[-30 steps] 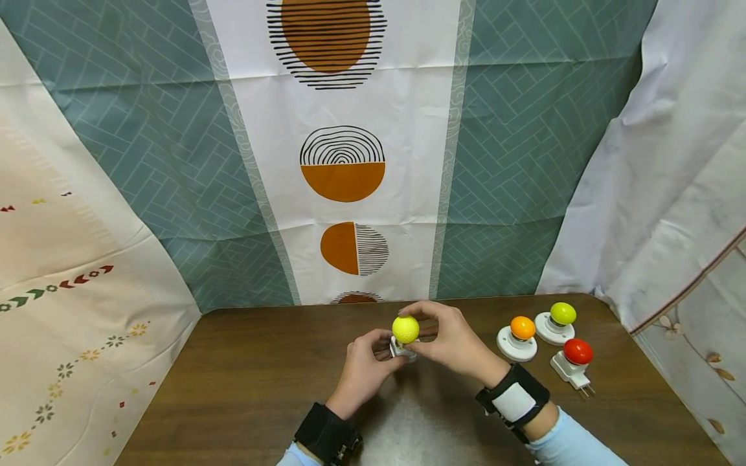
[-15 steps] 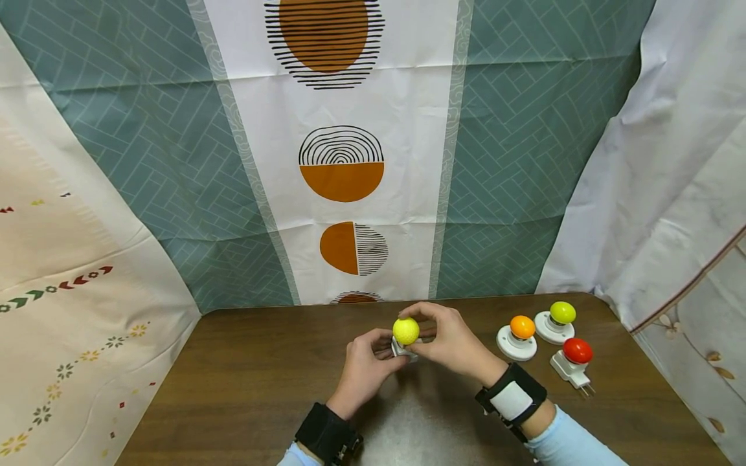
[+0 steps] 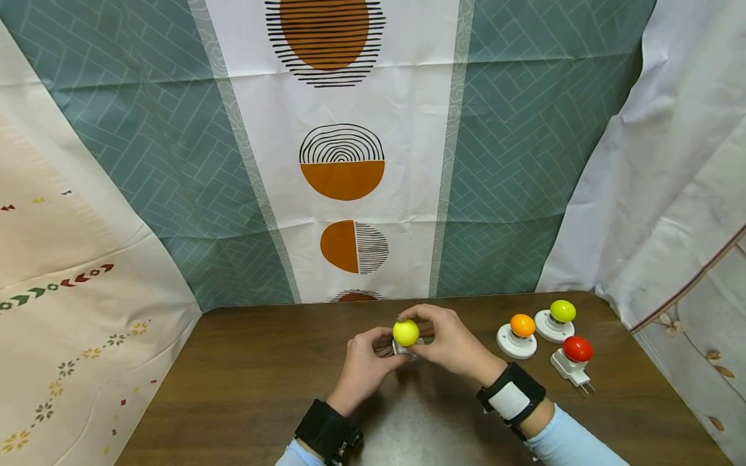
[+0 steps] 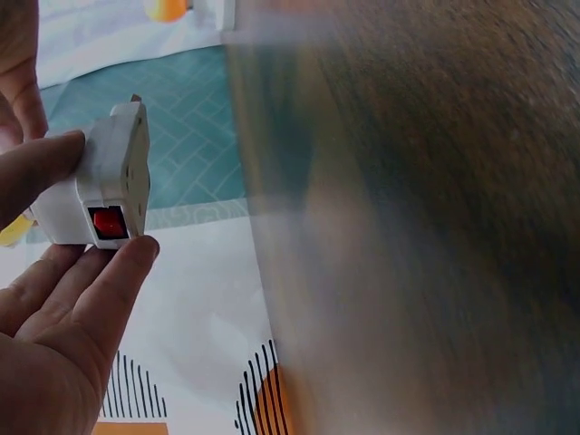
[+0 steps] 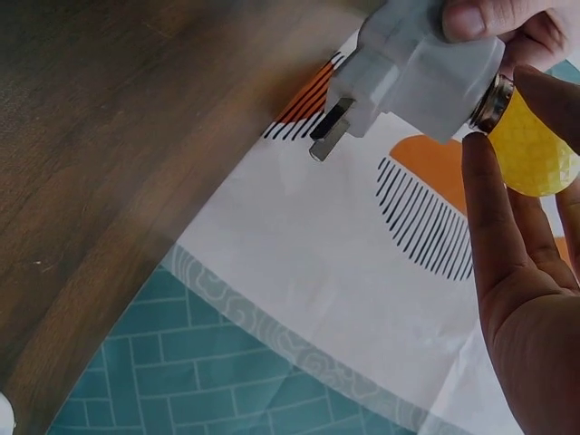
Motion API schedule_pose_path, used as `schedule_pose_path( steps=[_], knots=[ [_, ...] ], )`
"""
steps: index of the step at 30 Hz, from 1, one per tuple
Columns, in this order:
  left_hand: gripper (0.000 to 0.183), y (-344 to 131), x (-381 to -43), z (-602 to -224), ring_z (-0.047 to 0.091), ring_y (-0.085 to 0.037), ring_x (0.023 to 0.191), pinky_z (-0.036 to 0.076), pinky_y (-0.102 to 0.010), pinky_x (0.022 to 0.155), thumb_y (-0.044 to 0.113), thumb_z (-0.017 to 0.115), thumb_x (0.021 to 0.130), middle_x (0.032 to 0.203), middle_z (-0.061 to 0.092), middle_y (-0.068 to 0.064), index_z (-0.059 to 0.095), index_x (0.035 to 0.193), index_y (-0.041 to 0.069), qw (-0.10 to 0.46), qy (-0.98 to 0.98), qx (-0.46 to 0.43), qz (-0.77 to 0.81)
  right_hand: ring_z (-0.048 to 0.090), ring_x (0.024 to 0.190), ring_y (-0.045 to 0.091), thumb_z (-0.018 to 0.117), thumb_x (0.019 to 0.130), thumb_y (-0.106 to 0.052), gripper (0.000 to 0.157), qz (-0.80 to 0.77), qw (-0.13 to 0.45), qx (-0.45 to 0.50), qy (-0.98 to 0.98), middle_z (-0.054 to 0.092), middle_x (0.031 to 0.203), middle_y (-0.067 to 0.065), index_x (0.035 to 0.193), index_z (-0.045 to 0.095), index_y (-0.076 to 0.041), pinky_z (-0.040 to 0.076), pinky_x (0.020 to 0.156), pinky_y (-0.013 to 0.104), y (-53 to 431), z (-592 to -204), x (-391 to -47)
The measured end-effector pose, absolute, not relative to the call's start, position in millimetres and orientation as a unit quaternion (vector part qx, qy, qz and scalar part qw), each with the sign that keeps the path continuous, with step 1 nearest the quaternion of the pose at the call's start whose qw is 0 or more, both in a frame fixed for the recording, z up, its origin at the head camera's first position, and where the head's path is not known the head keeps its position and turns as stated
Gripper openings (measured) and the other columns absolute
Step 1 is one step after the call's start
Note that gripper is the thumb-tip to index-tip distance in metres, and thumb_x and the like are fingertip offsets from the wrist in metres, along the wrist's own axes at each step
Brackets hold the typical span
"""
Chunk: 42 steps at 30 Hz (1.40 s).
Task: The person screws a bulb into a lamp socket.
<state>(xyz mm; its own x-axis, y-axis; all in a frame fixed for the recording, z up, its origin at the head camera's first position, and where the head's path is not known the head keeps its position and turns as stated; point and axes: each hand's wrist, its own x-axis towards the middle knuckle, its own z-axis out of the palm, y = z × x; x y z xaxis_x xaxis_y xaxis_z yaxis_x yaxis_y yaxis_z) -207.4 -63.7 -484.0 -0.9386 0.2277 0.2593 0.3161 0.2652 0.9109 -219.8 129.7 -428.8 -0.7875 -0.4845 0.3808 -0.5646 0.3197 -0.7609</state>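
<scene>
A yellow light bulb (image 3: 405, 332) with a dimpled surface sits at the mouth of a white plug-in lamp socket (image 5: 444, 77), just above the table. Part of its metal screw base (image 5: 492, 103) shows between the two in the right wrist view. My left hand (image 3: 364, 366) grips the socket's body between thumb and fingers. On one side of the socket is a red switch (image 4: 109, 222), and two metal prongs (image 5: 330, 136) stick out of its end. My right hand (image 3: 451, 340) holds the bulb by its round glass, thumb and fingers on opposite sides.
To the right on the brown table (image 3: 250, 382) stand an orange bulb (image 3: 522, 326) and a green bulb (image 3: 562, 311) in round white bases. Nearer lies a red bulb (image 3: 577, 349) in a white plug-in socket. Patterned cloths (image 3: 402, 162) hang behind and at both sides.
The bulb and my right fingers have come down slightly, closer to the socket. My left hand keeps its hold on the socket in nearly the same spot.
</scene>
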Motion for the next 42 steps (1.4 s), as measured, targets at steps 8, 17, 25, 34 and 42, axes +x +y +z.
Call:
schedule_pose_path(
  steps=[8,17,25,34,42],
  knots=[
    [0.041,-65,-207,-484,0.061,-0.017,0.096,0.048,-0.028,0.076,0.022,0.079,0.071,0.104,0.062,0.002,0.064,0.109,0.013,0.037,-0.792,-0.173,-0.584,0.057,0.096,0.011,0.078,0.07,-0.004,0.051,0.476,0.055,0.317,-0.818,0.057,0.108,-0.009,0.114,0.058,-0.02,0.049,0.078,0.031,129,-431,-219],
    [0.041,-65,-207,-483,0.06,-0.012,0.096,0.048,-0.027,0.077,0.021,0.078,0.073,0.104,0.062,0.003,0.063,0.11,0.013,0.03,-0.792,-0.167,-0.586,0.056,0.098,0.01,0.078,0.07,-0.006,0.053,0.481,0.069,0.314,-0.816,0.057,0.11,-0.009,0.117,0.057,-0.018,0.049,0.077,0.031,128,-433,-218],
    [0.041,-68,-209,-483,0.06,-0.012,0.096,0.048,-0.027,0.077,0.02,0.078,0.073,0.105,0.062,0.001,0.063,0.111,0.013,0.034,-0.792,-0.167,-0.586,0.056,0.103,0.011,0.077,0.075,-0.019,0.058,0.477,0.06,0.334,-0.81,0.054,0.123,-0.008,0.126,0.052,-0.026,0.048,0.081,0.034,133,-427,-220],
    [0.042,-68,-211,-483,0.06,-0.013,0.096,0.048,-0.03,0.078,0.021,0.079,0.072,0.104,0.062,0.002,0.063,0.11,0.014,0.038,-0.791,-0.17,-0.587,0.053,0.11,0.016,0.071,0.08,-0.013,0.05,0.487,0.037,0.347,-0.8,0.053,0.127,0.0,0.128,0.054,-0.014,0.045,0.086,0.036,132,-417,-217],
    [0.042,-67,-210,-483,0.06,-0.012,0.095,0.048,-0.029,0.077,0.021,0.079,0.072,0.105,0.062,0.001,0.063,0.11,0.014,0.035,-0.787,-0.17,-0.592,0.059,0.101,0.02,0.069,0.08,-0.003,0.042,0.511,0.033,0.332,-0.793,0.059,0.116,0.004,0.12,0.059,-0.007,0.047,0.082,0.04,129,-403,-207]
  ],
)
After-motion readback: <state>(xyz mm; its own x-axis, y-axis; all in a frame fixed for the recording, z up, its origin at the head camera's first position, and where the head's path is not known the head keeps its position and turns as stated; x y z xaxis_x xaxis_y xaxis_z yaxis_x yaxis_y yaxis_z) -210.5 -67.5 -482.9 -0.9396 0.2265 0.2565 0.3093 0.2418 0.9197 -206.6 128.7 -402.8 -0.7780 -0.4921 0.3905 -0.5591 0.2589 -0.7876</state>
